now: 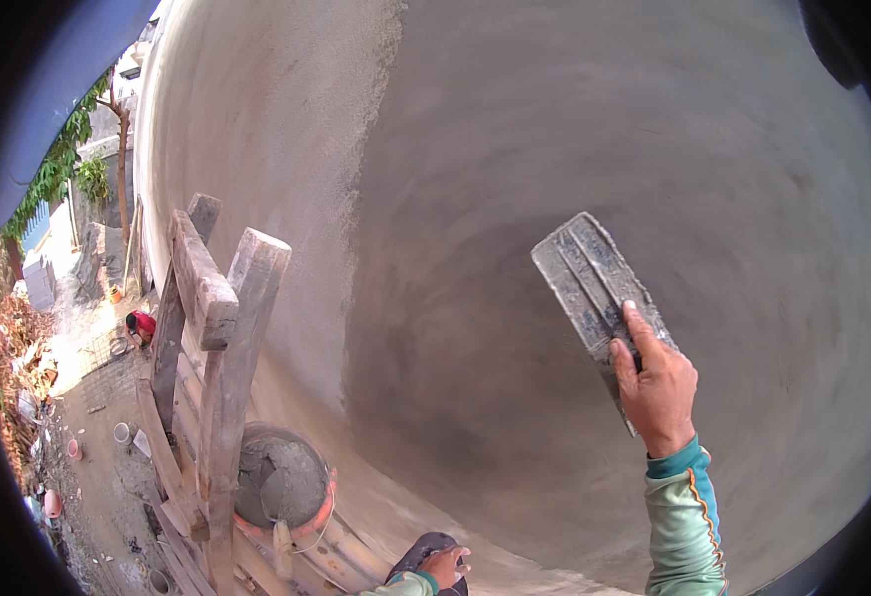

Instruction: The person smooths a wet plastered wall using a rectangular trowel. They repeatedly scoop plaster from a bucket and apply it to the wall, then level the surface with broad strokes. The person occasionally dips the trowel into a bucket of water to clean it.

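My right hand point(658, 390) is closed around the grip of a grey, mortar-smeared plastering float point(584, 273). The float is tilted and lies close against the wet plaster of the wall point(475, 328); whether its whole face touches cannot be told. Low in the picture, my left hand point(445, 568) rests by my dark-clad knee point(426, 548), fingers apart and holding nothing I can see. Left of it stands an orange bucket point(331, 494) full of grey mortar point(282, 475). A trowel with a wooden handle point(283, 549) leans in it, blade on the mortar.
Rough timber scaffold posts point(247, 328) rise left of the bucket, above plank decking point(341, 556). Lighter, rougher plaster point(287, 199) covers the wall's left part. Far below are a person in red point(141, 325), a white bucket point(122, 433) and rubble on the ground.
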Motion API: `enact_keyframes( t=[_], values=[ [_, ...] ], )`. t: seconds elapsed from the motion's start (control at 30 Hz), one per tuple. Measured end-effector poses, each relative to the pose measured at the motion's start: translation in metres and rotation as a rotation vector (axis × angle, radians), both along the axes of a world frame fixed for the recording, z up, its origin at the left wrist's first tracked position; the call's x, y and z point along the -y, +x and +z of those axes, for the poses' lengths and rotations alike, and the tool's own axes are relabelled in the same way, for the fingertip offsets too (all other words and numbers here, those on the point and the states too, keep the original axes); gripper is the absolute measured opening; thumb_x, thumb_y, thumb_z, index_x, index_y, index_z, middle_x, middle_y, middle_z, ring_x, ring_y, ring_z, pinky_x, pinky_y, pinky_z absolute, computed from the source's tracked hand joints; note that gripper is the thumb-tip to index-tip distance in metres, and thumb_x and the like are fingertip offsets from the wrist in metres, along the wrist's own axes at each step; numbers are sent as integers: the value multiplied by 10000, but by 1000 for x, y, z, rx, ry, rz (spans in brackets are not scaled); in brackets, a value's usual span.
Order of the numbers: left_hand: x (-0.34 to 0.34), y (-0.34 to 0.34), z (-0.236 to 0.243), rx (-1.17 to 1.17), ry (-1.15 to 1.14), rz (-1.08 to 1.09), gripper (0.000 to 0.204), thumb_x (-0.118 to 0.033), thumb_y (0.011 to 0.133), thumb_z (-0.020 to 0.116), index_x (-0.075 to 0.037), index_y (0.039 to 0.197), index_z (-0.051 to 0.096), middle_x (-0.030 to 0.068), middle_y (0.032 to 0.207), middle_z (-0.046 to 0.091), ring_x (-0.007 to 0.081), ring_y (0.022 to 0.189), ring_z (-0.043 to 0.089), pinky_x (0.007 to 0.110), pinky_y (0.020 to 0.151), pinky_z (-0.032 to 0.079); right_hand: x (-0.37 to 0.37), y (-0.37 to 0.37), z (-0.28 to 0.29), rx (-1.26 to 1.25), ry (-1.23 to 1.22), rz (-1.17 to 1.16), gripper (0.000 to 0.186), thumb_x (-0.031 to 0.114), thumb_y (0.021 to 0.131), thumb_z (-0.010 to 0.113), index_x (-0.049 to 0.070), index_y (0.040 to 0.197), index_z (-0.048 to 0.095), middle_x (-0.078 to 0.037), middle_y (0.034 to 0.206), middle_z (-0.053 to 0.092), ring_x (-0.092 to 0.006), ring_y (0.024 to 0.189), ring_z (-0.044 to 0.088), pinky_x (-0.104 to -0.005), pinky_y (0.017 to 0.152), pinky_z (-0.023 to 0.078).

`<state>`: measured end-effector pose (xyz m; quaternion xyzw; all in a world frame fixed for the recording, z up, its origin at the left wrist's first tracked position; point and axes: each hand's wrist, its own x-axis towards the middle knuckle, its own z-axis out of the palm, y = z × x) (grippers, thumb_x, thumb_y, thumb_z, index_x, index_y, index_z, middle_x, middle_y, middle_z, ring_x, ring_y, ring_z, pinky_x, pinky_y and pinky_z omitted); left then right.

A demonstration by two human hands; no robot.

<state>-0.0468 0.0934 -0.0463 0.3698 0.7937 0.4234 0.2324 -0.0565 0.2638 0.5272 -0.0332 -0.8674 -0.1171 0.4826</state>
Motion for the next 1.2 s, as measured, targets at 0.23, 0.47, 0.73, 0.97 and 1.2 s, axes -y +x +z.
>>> enact_keyframes(
  t=[0.23,0.47,0.73,0.97,1.2],
  values=[
    [4,7,19,41,-57,-34,514,-384,1015,732,-135,1442,591,172,1383,699,394,1229,691,540,1047,535,15,-64,80,10,57,-151,459,305,1060,661,116,1478,670,-183,947,785,-378,812,738,-496,771,586],
    [3,-2,-8,112,44,15,512,-379,1015,730,-122,1434,585,179,1390,697,407,1193,701,522,1020,550,84,-200,41,238,173,-115,474,257,1053,594,2,1452,619,-191,858,776,-406,788,768,-544,692,605],
    [15,-5,11,115,58,79,519,-319,995,750,-122,1448,591,188,1408,690,417,1261,667,525,1068,526,123,-229,-19,655,401,-89,499,103,980,581,2,1465,646,-134,837,794,-320,765,798,-474,662,628],
    [6,-4,6,103,80,65,513,-346,994,752,-127,1435,611,197,1319,722,415,1208,687,523,1049,533,90,-143,74,404,622,-390,486,89,994,592,69,1475,662,-70,730,744,-262,682,769,-405,569,574],
    [14,-3,5,142,112,95,509,-365,995,752,-114,1417,622,207,1361,717,426,1264,672,504,1086,533,96,-75,100,306,601,-472,449,233,986,677,154,1428,708,-99,697,711,-305,647,731,-455,586,546]
  ],
)
